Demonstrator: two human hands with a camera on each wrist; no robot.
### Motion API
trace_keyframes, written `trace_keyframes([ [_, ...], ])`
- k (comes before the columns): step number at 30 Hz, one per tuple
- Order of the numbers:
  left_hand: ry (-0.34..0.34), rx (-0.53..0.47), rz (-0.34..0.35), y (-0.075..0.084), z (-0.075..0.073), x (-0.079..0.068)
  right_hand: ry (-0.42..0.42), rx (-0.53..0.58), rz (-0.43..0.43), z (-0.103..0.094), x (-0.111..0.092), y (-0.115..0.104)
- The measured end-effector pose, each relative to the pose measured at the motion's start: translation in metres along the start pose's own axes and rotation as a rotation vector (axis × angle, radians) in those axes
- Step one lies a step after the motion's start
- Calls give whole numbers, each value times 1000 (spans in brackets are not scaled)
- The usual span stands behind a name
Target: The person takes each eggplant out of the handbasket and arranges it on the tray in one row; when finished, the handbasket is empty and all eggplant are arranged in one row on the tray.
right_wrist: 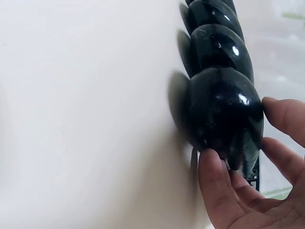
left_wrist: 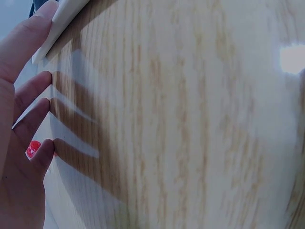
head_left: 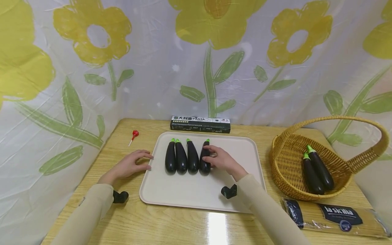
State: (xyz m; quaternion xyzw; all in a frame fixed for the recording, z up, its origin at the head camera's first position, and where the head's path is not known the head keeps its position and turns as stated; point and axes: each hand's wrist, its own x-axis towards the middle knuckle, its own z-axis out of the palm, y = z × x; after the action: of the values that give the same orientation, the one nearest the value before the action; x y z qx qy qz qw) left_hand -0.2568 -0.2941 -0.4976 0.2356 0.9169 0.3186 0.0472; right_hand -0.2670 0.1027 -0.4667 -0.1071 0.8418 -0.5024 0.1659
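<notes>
Four-in-a-row style, several dark eggplants [head_left: 181,160] with green stem ends lie side by side on a white tray [head_left: 177,195]. My right hand [head_left: 222,159] grips the rightmost eggplant [head_left: 204,163], fingers curled over it. The right wrist view shows thumb and fingers on opposite sides of that glossy eggplant [right_wrist: 226,102], the others lined up behind it. My left hand [head_left: 132,164] rests at the tray's left edge with relaxed, spread fingers and holds nothing. In the left wrist view its thumb lies against the tray rim [left_wrist: 66,24].
A wicker basket [head_left: 283,177] with two eggplants [head_left: 320,168] stands at the right. In front of it lies a spaghetti pack [head_left: 337,217]. A black pasta box [head_left: 200,125] sits behind the tray, and a red lollipop [head_left: 134,134] lies at the back left of the wooden table [head_left: 159,223].
</notes>
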Motion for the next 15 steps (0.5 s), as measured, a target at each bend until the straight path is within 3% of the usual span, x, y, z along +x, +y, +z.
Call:
trace_keyframes([
  [15, -1, 10, -6, 1, 0, 0, -3, 27, -10, -1, -2, -1],
])
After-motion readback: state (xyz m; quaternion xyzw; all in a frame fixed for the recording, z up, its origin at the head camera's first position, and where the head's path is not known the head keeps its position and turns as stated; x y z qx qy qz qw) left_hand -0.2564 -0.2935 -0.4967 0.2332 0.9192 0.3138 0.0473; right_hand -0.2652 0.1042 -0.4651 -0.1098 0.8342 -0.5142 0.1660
